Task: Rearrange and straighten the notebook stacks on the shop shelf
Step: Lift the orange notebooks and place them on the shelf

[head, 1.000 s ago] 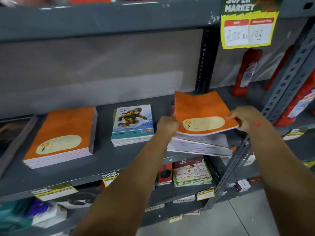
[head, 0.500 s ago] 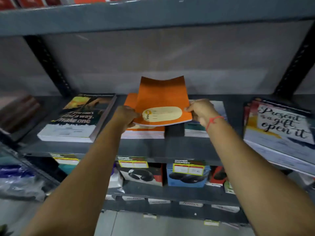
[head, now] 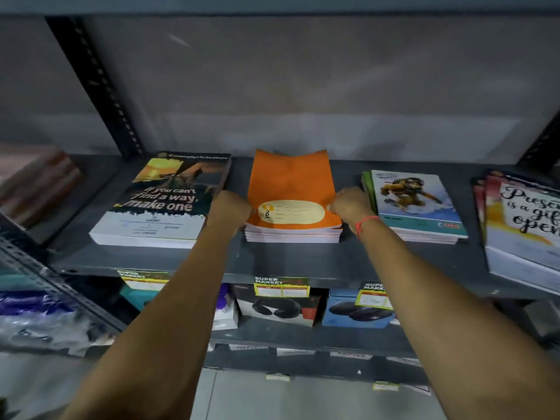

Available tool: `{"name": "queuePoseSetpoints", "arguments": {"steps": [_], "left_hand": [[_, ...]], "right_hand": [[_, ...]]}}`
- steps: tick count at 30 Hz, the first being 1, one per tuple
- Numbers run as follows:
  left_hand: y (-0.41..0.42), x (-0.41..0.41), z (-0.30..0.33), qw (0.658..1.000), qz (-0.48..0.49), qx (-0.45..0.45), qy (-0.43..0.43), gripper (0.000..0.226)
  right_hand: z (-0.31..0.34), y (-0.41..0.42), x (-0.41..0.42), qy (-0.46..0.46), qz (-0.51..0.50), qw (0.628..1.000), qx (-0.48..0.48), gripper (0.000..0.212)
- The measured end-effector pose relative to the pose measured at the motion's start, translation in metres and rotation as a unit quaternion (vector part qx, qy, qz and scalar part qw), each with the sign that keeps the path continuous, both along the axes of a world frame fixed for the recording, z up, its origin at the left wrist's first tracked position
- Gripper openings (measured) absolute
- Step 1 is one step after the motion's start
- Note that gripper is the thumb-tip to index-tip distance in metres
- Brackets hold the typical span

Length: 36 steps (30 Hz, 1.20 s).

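An orange notebook [head: 291, 183] with a cream label lies on top of the orange stack [head: 293, 234] in the middle of the grey shelf [head: 272, 262]. Its far edge curls upward. My left hand [head: 229, 210] grips its left side and my right hand [head: 351, 207] grips its right side. To the left sits a thick stack with a dark "make one" cover [head: 169, 201]. Right of the orange stack lies a stack with a cartoon monkey cover [head: 415, 201]. A "Present is a gift" stack [head: 527, 225] sits at the far right.
A black perforated upright [head: 97, 86] stands at the back left of the bay, and another upright [head: 542, 144] at the right. The shelf below holds boxed goods [head: 278, 309] behind yellow price tags [head: 281, 287]. Blurred items [head: 36, 183] lie at far left.
I carried the orange notebook leftward from the right-hand pile to the orange stack and lowered it onto the top. Both hands stayed on its sides.
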<state>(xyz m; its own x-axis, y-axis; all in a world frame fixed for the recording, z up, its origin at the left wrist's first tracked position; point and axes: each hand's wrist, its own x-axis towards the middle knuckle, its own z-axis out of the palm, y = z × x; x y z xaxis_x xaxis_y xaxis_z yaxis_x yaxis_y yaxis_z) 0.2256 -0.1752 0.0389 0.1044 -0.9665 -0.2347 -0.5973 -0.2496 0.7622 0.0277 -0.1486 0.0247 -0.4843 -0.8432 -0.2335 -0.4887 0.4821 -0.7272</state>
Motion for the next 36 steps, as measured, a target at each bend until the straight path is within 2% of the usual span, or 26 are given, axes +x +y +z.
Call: {"name": "queuePoseSetpoints", "arguments": {"steps": [2, 4, 7, 9, 12, 15, 20, 23, 25, 30, 34, 36], "left_hand": [[0.000, 0.001, -0.002, 0.999, -0.011, -0.015, -0.051, 0.030], [0.000, 0.002, -0.003, 0.998, -0.029, -0.008, -0.061, 0.017], [-0.004, 0.006, 0.000, 0.994, -0.066, 0.017, -0.083, 0.019], [-0.011, 0.008, 0.003, 0.987, -0.085, 0.009, -0.134, 0.021], [-0.015, -0.005, 0.010, 0.971, -0.085, -0.086, -0.208, 0.024], [-0.003, -0.048, 0.021, 0.969, -0.093, -0.138, -0.182, 0.025], [0.034, -0.169, 0.017, 0.964, -0.221, -0.146, 0.007, 0.041], [0.081, -0.246, 0.005, 0.940, -0.311, -0.136, 0.044, 0.028], [0.109, -0.298, -0.008, 0.927, -0.356, -0.115, 0.035, 0.032], [0.136, -0.380, -0.032, 0.938, -0.344, -0.033, -0.030, 0.031], [0.132, -0.404, -0.043, 0.951, -0.293, -0.016, -0.096, 0.029], [0.127, -0.409, -0.045, 0.958, -0.264, -0.015, -0.109, 0.029]], "right_hand": [[-0.001, 0.001, 0.000, 0.023, -0.002, 1.000, 0.002, 0.031], [-0.003, 0.002, 0.001, 0.045, 0.007, 0.999, 0.019, 0.028], [0.000, 0.007, 0.001, 0.092, 0.034, 0.995, 0.009, 0.005], [0.002, 0.010, -0.004, 0.096, 0.022, 0.995, -0.030, 0.026], [0.011, 0.023, -0.021, 0.107, -0.029, 0.988, -0.103, 0.030], [0.017, 0.039, -0.053, 0.127, -0.095, 0.976, -0.153, 0.031], [0.020, 0.084, -0.134, 0.175, -0.192, 0.953, -0.155, 0.031], [0.010, 0.115, -0.188, 0.180, -0.258, 0.943, -0.109, 0.031], [0.002, 0.138, -0.231, 0.168, -0.271, 0.946, -0.048, 0.033], [-0.016, 0.194, -0.316, 0.136, -0.272, 0.950, 0.076, 0.044], [-0.025, 0.215, -0.346, 0.126, -0.244, 0.956, 0.107, 0.045], [-0.027, 0.216, -0.357, 0.090, -0.252, 0.959, 0.096, 0.046]]}}
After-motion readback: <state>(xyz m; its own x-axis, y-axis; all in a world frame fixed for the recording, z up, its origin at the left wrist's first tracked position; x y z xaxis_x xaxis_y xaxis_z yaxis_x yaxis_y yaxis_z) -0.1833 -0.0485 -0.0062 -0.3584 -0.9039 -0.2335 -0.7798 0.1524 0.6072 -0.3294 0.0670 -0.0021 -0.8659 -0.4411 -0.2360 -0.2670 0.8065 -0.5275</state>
